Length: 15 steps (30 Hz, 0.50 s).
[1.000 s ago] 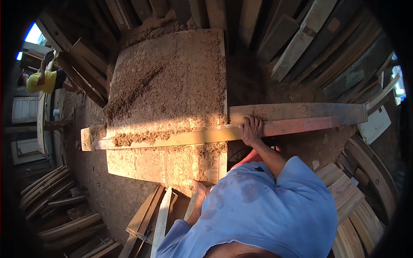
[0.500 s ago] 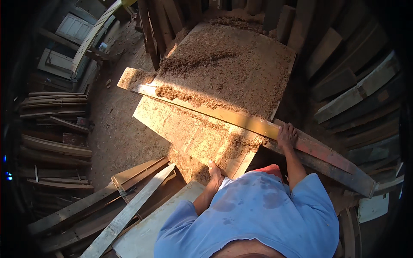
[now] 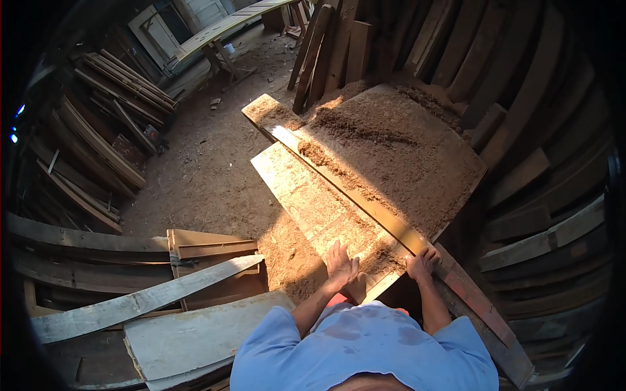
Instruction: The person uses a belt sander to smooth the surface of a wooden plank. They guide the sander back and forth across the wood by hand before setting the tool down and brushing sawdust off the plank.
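Observation:
A long wooden plank (image 3: pixel 391 225), yellowish along the middle and reddish at its near end, lies diagonally across a broad work surface (image 3: pixel 297 186) strewn with wood shavings. My right hand (image 3: pixel 424 260) grips the plank at the near right, its fingers curled over the edge. To the left of it, my left hand (image 3: pixel 342 266) is open, fingers spread, low over the near edge of the work surface. Whether its palm rests on the surface I cannot tell. Brown wood shavings (image 3: pixel 358 130) are heaped thickest beyond the plank.
Boards (image 3: pixel 521 176) lean in rows along the right and far sides. At the lower left, a whitish plank (image 3: pixel 150 300) and a pale panel (image 3: pixel 208 332) lie over stacked timber. Farther off, a long light board (image 3: pixel 228 26) rests on a trestle above the dirt floor (image 3: pixel 208 156).
The view has turned to the right. My left hand has moved forward from the near edge and spread its fingers. My right hand has slid nearer along the plank, still holding it.

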Each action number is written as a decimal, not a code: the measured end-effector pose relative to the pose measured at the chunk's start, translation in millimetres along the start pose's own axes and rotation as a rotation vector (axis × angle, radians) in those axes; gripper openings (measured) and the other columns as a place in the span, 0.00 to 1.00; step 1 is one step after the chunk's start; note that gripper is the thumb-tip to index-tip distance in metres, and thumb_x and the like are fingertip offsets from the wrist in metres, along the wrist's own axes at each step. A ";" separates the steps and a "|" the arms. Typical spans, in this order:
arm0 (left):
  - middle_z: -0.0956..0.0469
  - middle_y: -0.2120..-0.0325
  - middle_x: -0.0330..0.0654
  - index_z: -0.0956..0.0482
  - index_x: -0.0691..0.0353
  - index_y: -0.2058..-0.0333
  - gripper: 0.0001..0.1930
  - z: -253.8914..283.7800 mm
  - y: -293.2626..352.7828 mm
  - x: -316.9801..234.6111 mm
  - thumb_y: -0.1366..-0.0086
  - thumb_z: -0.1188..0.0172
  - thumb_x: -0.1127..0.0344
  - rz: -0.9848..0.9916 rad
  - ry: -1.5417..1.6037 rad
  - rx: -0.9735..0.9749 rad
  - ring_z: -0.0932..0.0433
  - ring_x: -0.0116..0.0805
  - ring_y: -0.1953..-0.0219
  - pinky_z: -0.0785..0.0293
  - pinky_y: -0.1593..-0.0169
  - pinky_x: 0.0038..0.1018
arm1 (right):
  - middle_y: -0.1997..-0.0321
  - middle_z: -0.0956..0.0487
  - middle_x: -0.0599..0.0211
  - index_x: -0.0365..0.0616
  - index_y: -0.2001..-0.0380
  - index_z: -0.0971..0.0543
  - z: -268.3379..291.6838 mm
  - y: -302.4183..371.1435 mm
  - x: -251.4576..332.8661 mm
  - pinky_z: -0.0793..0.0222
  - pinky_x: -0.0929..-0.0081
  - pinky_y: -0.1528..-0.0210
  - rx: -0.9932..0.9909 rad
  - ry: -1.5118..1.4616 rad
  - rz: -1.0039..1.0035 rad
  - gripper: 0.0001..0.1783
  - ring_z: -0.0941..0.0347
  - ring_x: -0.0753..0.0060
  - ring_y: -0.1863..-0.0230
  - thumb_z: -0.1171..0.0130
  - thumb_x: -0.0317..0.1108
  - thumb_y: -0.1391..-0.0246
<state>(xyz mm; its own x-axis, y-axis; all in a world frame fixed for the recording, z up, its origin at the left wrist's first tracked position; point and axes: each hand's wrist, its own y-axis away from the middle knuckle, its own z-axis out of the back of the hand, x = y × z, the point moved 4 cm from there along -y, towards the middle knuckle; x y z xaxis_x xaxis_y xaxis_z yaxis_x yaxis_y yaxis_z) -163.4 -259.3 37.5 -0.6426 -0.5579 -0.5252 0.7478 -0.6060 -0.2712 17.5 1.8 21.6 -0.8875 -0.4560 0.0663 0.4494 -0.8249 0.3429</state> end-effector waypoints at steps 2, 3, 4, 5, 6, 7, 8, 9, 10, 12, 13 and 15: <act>0.39 0.33 0.69 0.34 0.72 0.37 0.34 -13.8 -3.9 -38.0 0.35 0.38 0.54 -0.158 0.145 0.214 0.38 0.68 0.32 0.41 0.31 0.57 | 0.27 0.46 0.31 0.27 0.33 0.46 1.5 -3.0 0.9 0.50 0.43 0.24 0.031 -0.001 -0.012 0.52 0.53 0.28 0.26 0.37 0.58 0.43; 0.40 0.31 0.69 0.35 0.72 0.36 0.35 -24.3 1.4 -53.8 0.34 0.39 0.53 -0.248 0.148 0.286 0.39 0.68 0.31 0.42 0.29 0.56 | 0.27 0.46 0.31 0.26 0.32 0.46 3.7 -3.1 2.4 0.50 0.43 0.24 0.045 0.000 -0.021 0.53 0.53 0.28 0.26 0.37 0.58 0.43; 0.42 0.30 0.69 0.36 0.71 0.34 0.36 -33.6 5.2 -65.2 0.32 0.42 0.51 -0.356 0.203 0.405 0.41 0.69 0.30 0.45 0.27 0.56 | 0.27 0.46 0.31 0.26 0.32 0.46 5.6 -3.4 4.8 0.51 0.43 0.24 0.059 0.001 -0.029 0.53 0.53 0.28 0.26 0.37 0.58 0.43; 0.43 0.29 0.69 0.37 0.70 0.33 0.36 -41.4 11.3 -82.2 0.31 0.44 0.49 -0.411 0.159 0.491 0.43 0.69 0.28 0.47 0.25 0.56 | 0.27 0.46 0.31 0.26 0.32 0.46 8.8 -4.2 3.3 0.52 0.43 0.24 0.068 0.003 -0.049 0.53 0.53 0.28 0.26 0.37 0.58 0.43; 0.43 0.29 0.68 0.38 0.68 0.31 0.37 -52.4 19.0 -83.9 0.31 0.45 0.48 -0.455 0.118 0.533 0.44 0.68 0.27 0.49 0.25 0.56 | 0.26 0.47 0.32 0.25 0.31 0.47 10.0 -1.9 9.3 0.53 0.43 0.23 0.064 0.006 -0.056 0.55 0.54 0.30 0.26 0.36 0.60 0.43; 0.44 0.28 0.67 0.40 0.67 0.30 0.38 -61.3 24.2 -80.2 0.30 0.46 0.48 -0.496 0.074 0.573 0.45 0.67 0.26 0.50 0.24 0.55 | 0.26 0.47 0.31 0.24 0.31 0.47 11.8 -5.0 15.3 0.53 0.43 0.23 0.054 0.031 -0.057 0.56 0.54 0.30 0.25 0.36 0.60 0.43; 0.44 0.27 0.65 0.39 0.64 0.29 0.37 -59.5 25.3 -76.6 0.30 0.48 0.47 -0.525 0.052 0.554 0.46 0.65 0.25 0.52 0.23 0.55 | 0.26 0.47 0.31 0.23 0.31 0.47 6.8 -5.4 12.3 0.53 0.43 0.23 0.056 0.056 -0.076 0.57 0.54 0.31 0.25 0.35 0.60 0.44; 0.45 0.27 0.64 0.38 0.63 0.29 0.36 -56.9 22.2 -70.0 0.29 0.48 0.48 -0.557 0.053 0.524 0.47 0.64 0.25 0.53 0.23 0.54 | 0.26 0.47 0.31 0.23 0.31 0.47 2.4 -6.7 10.2 0.53 0.43 0.23 0.059 0.082 -0.092 0.57 0.55 0.31 0.25 0.35 0.60 0.44; 0.45 0.27 0.63 0.37 0.62 0.29 0.35 -52.7 16.5 -58.5 0.29 0.49 0.49 -0.587 0.052 0.493 0.48 0.63 0.24 0.55 0.22 0.53 | 0.27 0.46 0.32 0.22 0.32 0.47 0.9 -9.6 8.6 0.52 0.44 0.24 0.020 0.085 -0.097 0.58 0.54 0.32 0.25 0.33 0.61 0.45; 0.46 0.26 0.61 0.36 0.59 0.29 0.33 -28.7 -2.3 -41.1 0.28 0.52 0.49 -0.573 -0.035 0.506 0.49 0.61 0.23 0.57 0.22 0.52 | 0.28 0.45 0.31 0.23 0.32 0.46 -2.5 -10.4 6.5 0.50 0.42 0.24 0.018 0.070 -0.117 0.59 0.51 0.29 0.26 0.31 0.61 0.46; 0.46 0.26 0.61 0.36 0.56 0.28 0.33 -10.3 -16.0 -35.1 0.28 0.52 0.48 -0.507 -0.062 0.520 0.49 0.61 0.23 0.57 0.22 0.52 | 0.29 0.44 0.31 0.24 0.32 0.45 -1.7 -9.4 4.3 0.50 0.41 0.24 0.014 0.060 -0.135 0.59 0.49 0.28 0.27 0.31 0.62 0.46; 0.46 0.25 0.60 0.37 0.53 0.27 0.34 11.4 -41.3 -1.5 0.29 0.52 0.47 -0.392 -0.148 0.481 0.49 0.61 0.23 0.58 0.22 0.52 | 0.28 0.45 0.33 0.24 0.32 0.47 -0.1 -8.1 10.3 0.49 0.43 0.25 0.038 0.055 -0.155 0.59 0.53 0.31 0.26 0.31 0.61 0.46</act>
<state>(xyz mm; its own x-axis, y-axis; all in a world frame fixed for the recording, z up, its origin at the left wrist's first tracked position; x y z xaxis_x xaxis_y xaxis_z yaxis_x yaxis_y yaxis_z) -195.2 -240.0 58.6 -0.8953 -0.2945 -0.3341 0.3159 -0.9488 -0.0101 4.7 3.8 19.4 -0.9387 -0.3422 -0.0410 0.3020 -0.8741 0.3804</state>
